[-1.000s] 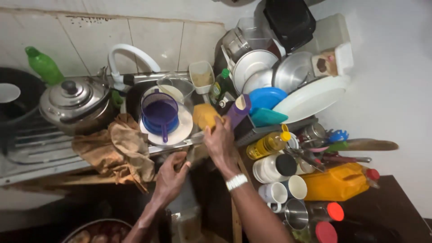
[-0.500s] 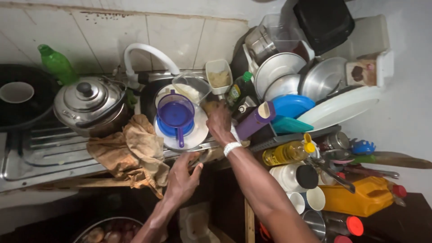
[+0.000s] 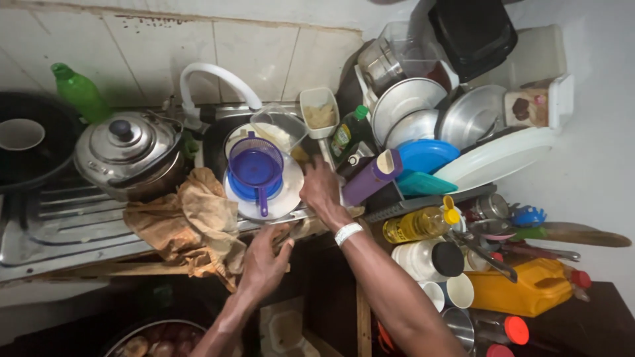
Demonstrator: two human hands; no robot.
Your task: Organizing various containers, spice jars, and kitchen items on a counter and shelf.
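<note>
Mid dishwashing: right hand (image 3: 322,188) reaches into the sink (image 3: 218,142), grip unclear; left hand (image 3: 264,258) spread on its edge. Next probably needs a firm hold on the wet blue strainer (image 3: 255,169).

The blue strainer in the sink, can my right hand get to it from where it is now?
Probably yes: the right hand hovers at the sink's edge just beside the blue strainer, whose handle points toward the front, with nothing between them.

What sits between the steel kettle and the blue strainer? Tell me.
In the head view, a crumpled brown cloth lies between the kettle and the strainer, draped over the sink edge.
</note>
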